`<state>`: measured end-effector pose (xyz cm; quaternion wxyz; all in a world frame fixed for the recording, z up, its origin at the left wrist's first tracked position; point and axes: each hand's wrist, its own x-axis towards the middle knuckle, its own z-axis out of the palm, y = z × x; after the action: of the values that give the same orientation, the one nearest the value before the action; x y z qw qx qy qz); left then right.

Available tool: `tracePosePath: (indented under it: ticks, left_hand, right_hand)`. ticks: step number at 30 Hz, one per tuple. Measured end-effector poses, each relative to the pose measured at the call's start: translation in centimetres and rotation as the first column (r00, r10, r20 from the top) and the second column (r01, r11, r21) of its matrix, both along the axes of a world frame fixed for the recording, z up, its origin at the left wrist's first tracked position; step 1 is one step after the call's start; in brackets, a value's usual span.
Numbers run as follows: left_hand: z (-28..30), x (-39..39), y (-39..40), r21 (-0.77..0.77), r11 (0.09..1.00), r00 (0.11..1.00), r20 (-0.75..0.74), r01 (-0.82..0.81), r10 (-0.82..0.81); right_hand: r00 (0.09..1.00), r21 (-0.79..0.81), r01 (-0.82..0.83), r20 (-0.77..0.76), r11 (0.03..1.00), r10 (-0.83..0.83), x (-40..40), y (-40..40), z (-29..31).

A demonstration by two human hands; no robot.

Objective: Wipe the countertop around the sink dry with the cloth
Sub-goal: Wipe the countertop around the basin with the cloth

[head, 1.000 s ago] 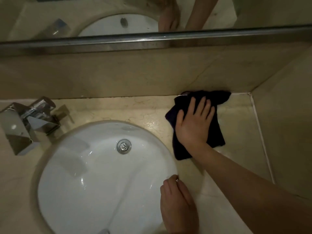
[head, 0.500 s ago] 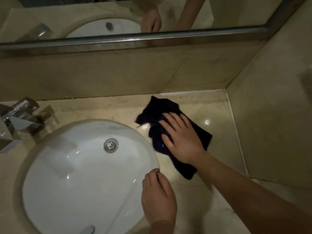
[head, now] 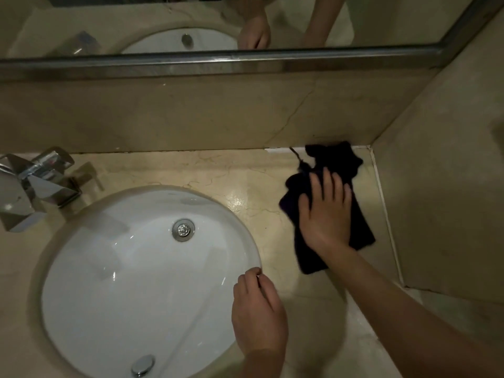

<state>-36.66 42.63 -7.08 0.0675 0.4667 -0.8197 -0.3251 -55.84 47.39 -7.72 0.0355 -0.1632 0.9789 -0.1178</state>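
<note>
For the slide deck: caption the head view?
Right hand presses dark cloth on beige marble countertop; left hand rests at white basin.

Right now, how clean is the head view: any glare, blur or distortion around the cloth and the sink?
Head view: dim, warm light; bright glare on the wet countertop beside the sink; the dark cloth shows almost no detail; motion blur softens the right hand; the left hand at the sink rim is sharper; wide-angle bending curves the mirror frame.

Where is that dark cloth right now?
In the head view the dark cloth lies on the countertop right of the sink, pushed into the back corner by the wall, with the right hand pressing flat on it.
</note>
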Motion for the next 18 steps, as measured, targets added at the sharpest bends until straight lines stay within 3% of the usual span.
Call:
tracePosePath:
  ticks: [2, 6, 11, 13, 16, 18]
  left_hand:
    - [0.0, 0.0, 0.0, -0.014, 1.0, 1.0, -0.024, 0.018, -0.019]
    - [0.1, 0.2, -0.1, -0.024, 0.999, 0.999, -0.018, 0.031, -0.031]
    - [0.7, 0.2, -0.1, -0.019, 0.999, 0.999, -0.018, 0.026, -0.027]
    - [0.9, 0.2, 0.0, 0.004, 1.0, 1.0, 0.004, 0.025, -0.025]
    - [0.9, 0.1, -0.1, 0.047, 0.998, 0.999, 0.034, 0.029, -0.031]
    - [0.8, 0.2, -0.3, 0.073, 0.996, 0.997, 0.052, 0.052, -0.056]
  right_hand:
    - [0.992, -0.024, -0.122, 0.028, 0.992, 0.123, 3.8, -0.1, 0.2]
    - [0.97, -0.14, -0.171, 0.151, 0.975, 0.192, 9.4, 4.2, 2.3]
    - [0.893, -0.055, -0.276, 0.354, 0.96, 0.277, 10.2, 9.6, 6.4]
    - [0.82, -0.112, -0.313, 0.469, 0.943, 0.328, 9.5, 10.2, 8.8]
    - [0.641, -0.468, -0.083, 0.651, 0.88, 0.407, 7.5, 9.4, 13.0]
    - [0.579, -0.571, 0.07, 0.691, 0.818, 0.433, 5.5, 8.6, 14.9]
